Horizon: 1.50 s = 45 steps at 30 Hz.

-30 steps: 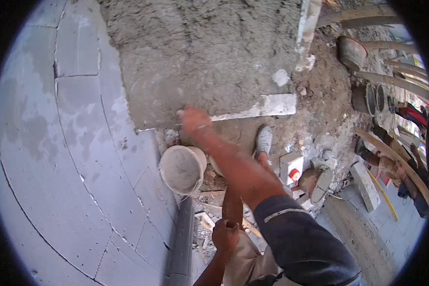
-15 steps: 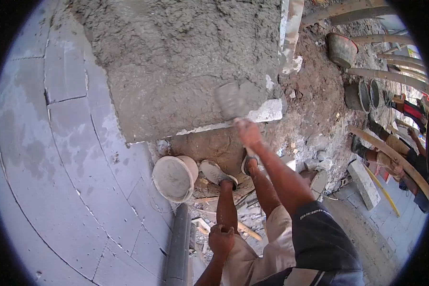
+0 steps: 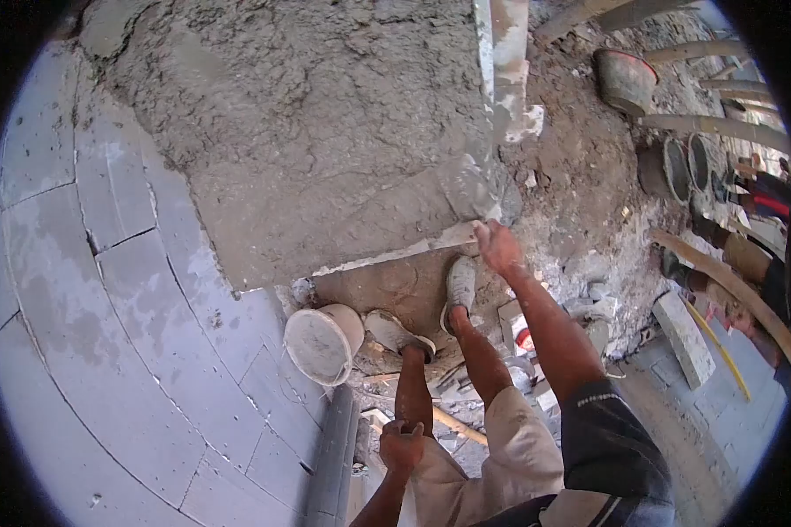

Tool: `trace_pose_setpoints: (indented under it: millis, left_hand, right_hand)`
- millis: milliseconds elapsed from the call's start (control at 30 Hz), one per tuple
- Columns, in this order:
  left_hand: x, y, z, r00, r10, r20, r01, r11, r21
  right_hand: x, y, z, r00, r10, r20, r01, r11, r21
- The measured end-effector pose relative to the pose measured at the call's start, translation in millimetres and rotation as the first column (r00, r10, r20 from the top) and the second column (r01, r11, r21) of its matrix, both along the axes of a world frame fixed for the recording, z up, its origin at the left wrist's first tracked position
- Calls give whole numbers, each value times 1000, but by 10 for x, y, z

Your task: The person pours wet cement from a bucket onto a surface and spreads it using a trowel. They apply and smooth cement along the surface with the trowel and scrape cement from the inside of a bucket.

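Observation:
My right hand (image 3: 501,247) is closed on a trowel (image 3: 466,187), whose mortar-coated blade lies flat on the wet mortar (image 3: 316,114) at the slab's near right corner. A pale strip of edge shows beneath the mortar, just left of the hand. Lower down, my left hand (image 3: 402,446) rests closed by my left knee; whether its fingers hold anything is hidden. Left of my feet stands a white bucket (image 3: 318,346) with grey residue inside.
A wall of grey blocks (image 3: 123,351) fills the left side, with a dark pipe (image 3: 330,457) at its foot. Buckets (image 3: 626,81), curved wooden poles (image 3: 721,130) and a concrete block (image 3: 684,341) lie at right. Other people's legs (image 3: 734,255) show at the far right.
My right hand has swept the trowel rightward along the slab's near edge to its corner. The view has shifted, and my left hand has stayed by the knee.

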<state>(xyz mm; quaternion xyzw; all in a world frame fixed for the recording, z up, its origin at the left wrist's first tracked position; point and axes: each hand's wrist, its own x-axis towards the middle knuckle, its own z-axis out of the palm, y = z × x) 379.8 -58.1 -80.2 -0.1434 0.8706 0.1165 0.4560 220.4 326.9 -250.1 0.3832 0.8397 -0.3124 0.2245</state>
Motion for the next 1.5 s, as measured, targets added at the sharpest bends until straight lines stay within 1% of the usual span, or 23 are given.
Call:
trace_pose_setpoints:
  millis: [100, 133, 167, 233, 267, 333, 400, 533, 600, 633, 700, 800, 867, 933, 967, 1000, 1033, 1067, 1133, 1233, 1333, 1433, 1500]
  left_hand:
    - [-65, 125, 34, 999, 25, 48, -22, 998, -51]
    - [-24, 116, -4, 999, 23, 47, -20, 998, -64]
    - [38, 73, -70, 1000, -22, 14, 23, 999, -27]
    - [80, 71, -96, 998, -67, -10, 67, 998, -5]
    - [45, 120, -86, 998, -68, 6, 68, 998, -17]
    - [5, 172, -54, 997, -75, 17, 76, 997, -23]
    - [-27, 190, -31, 998, -64, 18, 64, 998, -27]
    - [-141, 200, 123, 995, -100, -16, 100, 995, 2]
    - [-308, 222, 347, 998, 1, -57, 4, 995, 95]
    - [-347, 183, 424, 996, 25, -81, -19, 997, 70]
    - [-432, 124, 478, 998, 29, -52, -24, 996, 91]
    - [-378, 61, 395, 989, -135, -55, 138, 990, 43]
    - [-390, 177, 294, 991, -132, -19, 131, 991, -11]
    - [-454, 289, 151, 972, -200, 125, 217, 966, -140]
    - [-543, 262, 71, 969, -218, 119, 232, 966, -118]
    - [-639, 226, -7, 942, -329, 65, 334, 938, -97]
    - [-696, 156, -56, 901, -434, 22, 434, 897, -81]
    - [-722, 73, -82, 914, -406, -24, 403, 912, -79]
    - [-819, -69, -50, 922, -387, 3, 387, 920, -57]
    - [-997, -233, -106, 902, -431, -14, 430, 902, -33]
    - [-1064, -381, -135, 887, -462, 6, 462, 887, 7]
    - [-1126, -455, -147, 879, -470, 79, 470, 883, 13]
    - [-1190, -462, -175, 855, -515, -66, 517, 856, 18]
  right_hand:
    - [-80, -121, -276, 968, -206, -141, 183, 971, -157]
    - [-241, -299, -319, 818, -573, -41, 495, 740, -455]
    - [-448, -495, -317, 557, -813, 171, 681, 330, -654]
    - [-909, -833, -206, 519, -814, 261, 728, 261, -634]
    - [-874, -1039, -678, 836, -548, 5, 430, 651, -626]
    - [-885, -1200, -858, 966, -138, -219, 13, 870, -494]
    - [-1052, -1029, -74, 999, 5, 52, 12, 942, -335]
    - [-625, -310, -83, 977, 152, 151, -110, 961, -255]
    - [-494, -108, 279, 982, -116, 151, 131, 987, -97]
    - [-219, -61, -204, 996, -24, 89, 35, 992, -119]
    - [-238, -126, 12, 998, 43, 41, -35, 984, -176]
    - [-318, -378, 176, 989, -146, -9, 142, 975, -168]
    - [-515, -794, 142, 928, -289, -237, 273, 957, -98]
    - [-946, -1214, 359, 945, -231, -233, 183, 960, -211]
    - [-1071, -1492, 40, 912, -139, -385, 50, 971, -233]
    - [-1385, -1699, 275, 897, -97, -431, -13, 970, -244]
    - [-1638, -1984, 103, 844, 141, -518, -198, 979, -55]
    - [-1855, -2172, 143, 888, 115, -445, -215, 960, -181]
    - [-2449, -2363, 575, 990, 135, -47, -143, 943, -302]
    - [-2570, -2335, 322, 957, 288, -18, -285, 931, -228]
    - [-2145, -1656, 17, 981, 188, -51, -193, 972, -133]
    - [-1780, -991, 134, 992, 39, 124, -25, 993, -112]
    - [-1649, -678, 206, 987, -12, 157, 26, 996, -86]
